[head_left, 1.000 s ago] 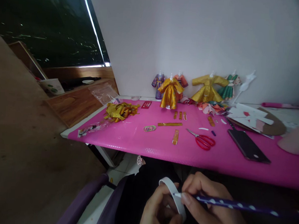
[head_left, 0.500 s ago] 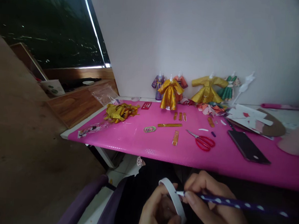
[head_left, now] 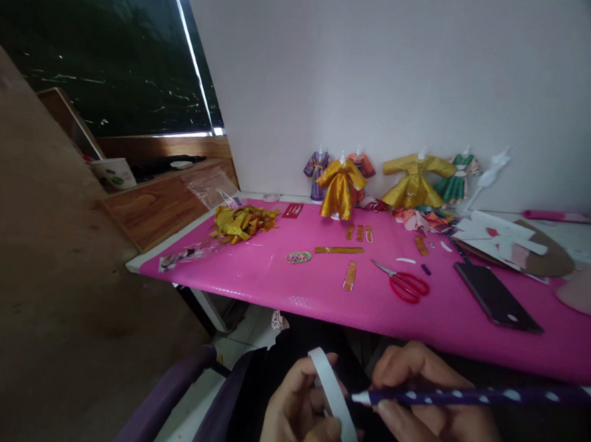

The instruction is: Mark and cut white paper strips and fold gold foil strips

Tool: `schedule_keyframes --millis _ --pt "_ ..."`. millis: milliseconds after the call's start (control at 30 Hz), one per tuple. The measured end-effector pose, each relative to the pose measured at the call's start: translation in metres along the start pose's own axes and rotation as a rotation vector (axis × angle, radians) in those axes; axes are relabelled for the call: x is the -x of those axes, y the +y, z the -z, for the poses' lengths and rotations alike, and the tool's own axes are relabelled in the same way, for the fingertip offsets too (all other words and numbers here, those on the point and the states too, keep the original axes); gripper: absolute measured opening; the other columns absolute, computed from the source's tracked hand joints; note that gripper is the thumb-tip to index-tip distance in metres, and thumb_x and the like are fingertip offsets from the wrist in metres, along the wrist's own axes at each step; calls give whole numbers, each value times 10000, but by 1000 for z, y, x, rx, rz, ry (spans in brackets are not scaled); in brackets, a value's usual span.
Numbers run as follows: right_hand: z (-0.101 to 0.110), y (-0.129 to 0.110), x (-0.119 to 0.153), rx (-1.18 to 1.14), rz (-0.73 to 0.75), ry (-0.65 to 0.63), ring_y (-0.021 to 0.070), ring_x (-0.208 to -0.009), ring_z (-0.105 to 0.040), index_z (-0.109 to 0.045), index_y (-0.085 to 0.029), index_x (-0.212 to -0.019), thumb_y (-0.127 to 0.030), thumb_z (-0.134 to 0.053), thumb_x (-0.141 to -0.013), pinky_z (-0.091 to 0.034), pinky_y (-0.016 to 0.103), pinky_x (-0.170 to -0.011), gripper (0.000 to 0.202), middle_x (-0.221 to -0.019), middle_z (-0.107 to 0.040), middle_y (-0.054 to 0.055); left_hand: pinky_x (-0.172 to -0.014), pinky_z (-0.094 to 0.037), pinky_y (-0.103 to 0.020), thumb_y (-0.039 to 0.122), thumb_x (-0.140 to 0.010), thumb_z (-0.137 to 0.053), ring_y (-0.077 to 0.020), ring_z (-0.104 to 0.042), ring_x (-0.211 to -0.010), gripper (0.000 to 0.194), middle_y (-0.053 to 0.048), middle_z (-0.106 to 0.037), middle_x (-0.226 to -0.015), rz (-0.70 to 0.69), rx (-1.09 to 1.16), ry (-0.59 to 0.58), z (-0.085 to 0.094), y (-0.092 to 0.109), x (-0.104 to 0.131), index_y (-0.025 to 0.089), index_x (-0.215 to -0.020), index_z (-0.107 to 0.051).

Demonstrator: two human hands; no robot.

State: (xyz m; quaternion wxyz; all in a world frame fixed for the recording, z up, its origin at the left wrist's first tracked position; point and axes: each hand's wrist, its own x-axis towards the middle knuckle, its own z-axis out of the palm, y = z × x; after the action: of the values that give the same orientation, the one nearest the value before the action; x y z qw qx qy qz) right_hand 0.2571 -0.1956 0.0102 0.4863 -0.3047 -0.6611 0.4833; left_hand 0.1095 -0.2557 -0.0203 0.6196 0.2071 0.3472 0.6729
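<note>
Low in the view, over my lap, my left hand (head_left: 298, 411) pinches a curved white strip (head_left: 333, 393), its thumb on the lower part and fingers behind. My right hand (head_left: 427, 409) grips a dark purple marker pen with pale spots (head_left: 469, 396). The pen's white-collared tip points left and is close to the strip's right edge; whether it touches I cannot tell. On the pink tabletop (head_left: 281, 287) beyond lie red-handled scissors (head_left: 406, 285), a long gold strip (head_left: 338, 249) and a patterned oval piece (head_left: 298, 256).
Several small dresses on stands, one gold (head_left: 340, 187), line the wall. Gold fabric scraps (head_left: 242, 223) lie at the left. A dark phone-like slab (head_left: 496, 296) and white paper pieces (head_left: 497, 233) are at the right. A purple chair armrest (head_left: 169, 393) is beside me.
The white strip and my left hand have moved slightly left, and the strip has turned a little. The pen tip has drawn back from the strip's face towards its right edge.
</note>
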Motion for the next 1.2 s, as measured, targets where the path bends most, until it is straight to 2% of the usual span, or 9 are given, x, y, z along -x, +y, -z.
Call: schedule_keyframes --millis 100,233,400,633,733,833,1067,1200 --pt "-1 2 0 -45 23 -33 140 -633 -613 -565 -271 -800 -333 -617 -906 -539 210 -579 133 -727 -589 -30 -618 -546 -281 215 -626 -902 -160 -675 -637 390 -10 -736 -758 -25 6 1 -1 0 0 253 -994 -780" --pt "-3 5 -2 -60 191 -107 117 -574 -615 -529 -266 -815 -305 -565 -951 -518 178 -527 146 -709 -596 -32 -610 -525 -274 233 -652 -887 -164 -676 -656 375 -14 -731 -798 -54 8 -24 0 -1 -1 273 -1007 -775" --pt "-8 4 1 50 166 -59 104 -552 -591 -483 -257 -764 -357 -565 -959 -499 160 -520 234 -666 -583 -44 -603 -494 -217 216 -653 -887 -131 -620 -667 375 -10 -710 -753 -96 -33 -32 -1 0 -2 261 -1010 -780" --pt "-8 6 3 131 248 -61 92 -508 -576 -460 -256 -758 -262 -573 -894 -414 137 -420 177 -654 -592 -54 -606 -491 -205 222 -648 -893 -133 -627 -688 358 -8 -715 -748 -86 -31 -33 -3 0 -2 277 -986 -787" --pt "-5 5 -1 155 265 -106 92 -478 -567 -525 -273 -798 -187 -557 -869 -431 156 -440 117 -634 -608 -66 -615 -483 -197 233 -660 -888 -117 -622 -674 371 -3 -718 -765 -86 -45 -35 -1 0 -1 291 -1010 -780" --pt "-4 2 -3 189 278 -119 89 -479 -590 -597 -306 -871 -142 -550 -853 -440 163 -454 171 -664 -650 -75 -624 -488 -210 249 -657 -891 -129 -634 -680 384 -6 -714 -776 -87 -53 -40 1 0 -1 293 -1021 -777" --pt "-7 5 2 182 207 -41 114 -574 -635 -546 -270 -783 -89 -623 -778 -493 181 -542 197 -691 -657 -64 -590 -473 -230 248 -649 -893 -139 -611 -654 376 -6 -691 -771 -92 -61 0 2 -1 -1 285 -1005 -779" --pt "-4 7 -1 170 208 -108 121 -565 -638 -526 -264 -779 -82 -628 -776 -495 177 -510 209 -682 -657 -56 -632 -492 -273 274 -635 -896 -185 -635 -721 402 -34 -707 -829 -102 -102 22 7 -2 -1 261 -1017 -770"
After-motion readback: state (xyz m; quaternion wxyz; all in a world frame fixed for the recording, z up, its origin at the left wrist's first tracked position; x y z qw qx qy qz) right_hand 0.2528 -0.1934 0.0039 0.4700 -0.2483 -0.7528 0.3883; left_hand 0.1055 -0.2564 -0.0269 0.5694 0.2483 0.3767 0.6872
